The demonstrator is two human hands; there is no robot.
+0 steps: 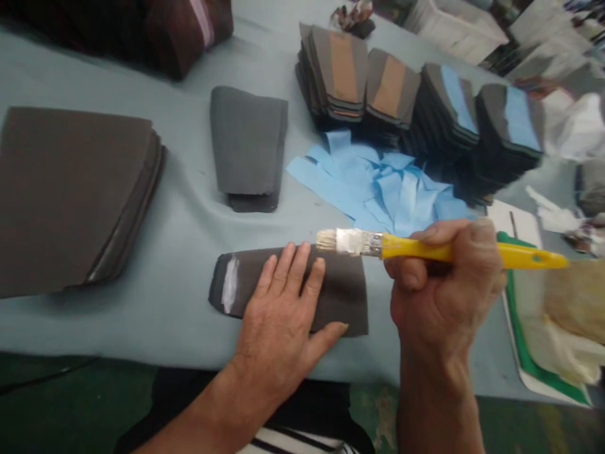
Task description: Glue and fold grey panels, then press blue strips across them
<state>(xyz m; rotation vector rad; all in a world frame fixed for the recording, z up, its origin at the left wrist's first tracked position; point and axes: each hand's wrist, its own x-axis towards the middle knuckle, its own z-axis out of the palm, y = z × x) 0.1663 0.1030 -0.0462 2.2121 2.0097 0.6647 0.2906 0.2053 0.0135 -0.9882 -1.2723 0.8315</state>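
The left hand [281, 315] is lying spread, pinning the grey piece [343, 290] to the desk [184, 252], probably wise for an even white streak [230, 284]; the right hand [444, 290] is pinching the brush [401, 247].

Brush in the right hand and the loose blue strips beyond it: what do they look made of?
Brush: the smooth, evenly yellow handle looks like plastic; the silvery band, smeared white, suggests metal; the pale bristles could be natural or synthetic.

Blue strips: probably thin fabric, woven or nonwoven unclear, fairly matte; they fold and curl softly.
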